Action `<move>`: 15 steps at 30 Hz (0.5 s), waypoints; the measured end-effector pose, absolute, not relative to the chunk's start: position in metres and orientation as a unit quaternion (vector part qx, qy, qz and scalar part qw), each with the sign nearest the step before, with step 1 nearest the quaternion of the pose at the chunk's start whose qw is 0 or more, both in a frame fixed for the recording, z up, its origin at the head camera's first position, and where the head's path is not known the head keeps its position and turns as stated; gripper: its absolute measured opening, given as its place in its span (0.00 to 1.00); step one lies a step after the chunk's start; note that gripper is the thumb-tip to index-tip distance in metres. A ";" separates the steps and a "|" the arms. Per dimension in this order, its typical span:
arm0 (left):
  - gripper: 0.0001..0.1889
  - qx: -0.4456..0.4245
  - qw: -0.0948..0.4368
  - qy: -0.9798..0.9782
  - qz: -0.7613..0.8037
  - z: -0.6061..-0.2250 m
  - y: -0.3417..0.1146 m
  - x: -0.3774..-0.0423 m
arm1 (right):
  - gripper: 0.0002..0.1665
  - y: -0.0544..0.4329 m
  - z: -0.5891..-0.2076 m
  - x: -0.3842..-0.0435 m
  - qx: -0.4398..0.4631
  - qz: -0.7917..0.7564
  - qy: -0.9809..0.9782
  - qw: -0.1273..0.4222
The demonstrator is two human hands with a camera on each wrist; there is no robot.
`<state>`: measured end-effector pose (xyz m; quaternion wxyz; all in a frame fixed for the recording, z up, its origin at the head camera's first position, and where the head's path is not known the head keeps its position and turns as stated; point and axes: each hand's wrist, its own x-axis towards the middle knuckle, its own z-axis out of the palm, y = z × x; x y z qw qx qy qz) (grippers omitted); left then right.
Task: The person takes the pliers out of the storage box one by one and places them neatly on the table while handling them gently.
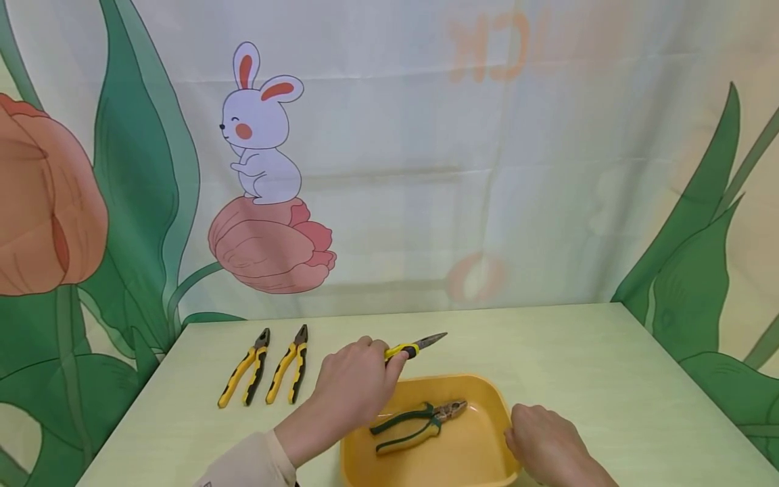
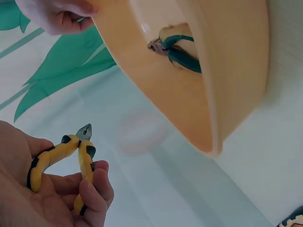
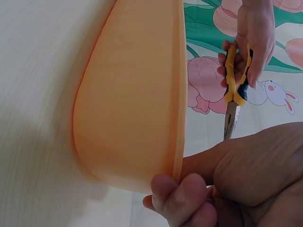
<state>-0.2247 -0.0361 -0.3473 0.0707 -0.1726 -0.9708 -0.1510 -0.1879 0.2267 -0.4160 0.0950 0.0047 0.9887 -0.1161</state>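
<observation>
My left hand point(image 1: 359, 382) grips yellow-and-black needle-nose pliers point(image 1: 420, 345) by the handles, raised over the far left rim of a yellow plastic basin point(image 1: 481, 460). In the left wrist view the handles of these pliers point(image 2: 86, 153) are spread, the fingers curled around them. My right hand point(image 1: 548, 443) pinches the basin's right rim between thumb and fingers, as the right wrist view shows at the basin wall point(image 3: 132, 94). Inside the basin lie green-and-tan pliers point(image 1: 420, 426) with worn, rusty-looking jaws, their handles apart.
Two more yellow-and-black pliers lie side by side on the pale table point(image 1: 578, 352): the left pair point(image 1: 246, 368) and the right pair point(image 1: 290, 365), noses pointing away. Behind the table hangs a cloth backdrop point(image 1: 389, 169) printed with a rabbit, tulips and leaves.
</observation>
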 end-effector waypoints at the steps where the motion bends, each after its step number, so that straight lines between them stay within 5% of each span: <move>1: 0.23 -0.165 0.072 -0.971 -0.155 -0.347 -0.039 -0.226 | 0.17 0.226 -0.416 -0.188 0.006 -0.116 0.989 0.097; 15: 0.23 -0.108 0.091 -0.973 -0.182 -0.349 -0.065 -0.234 | 0.16 0.224 -0.416 -0.192 0.017 -0.109 0.987 0.116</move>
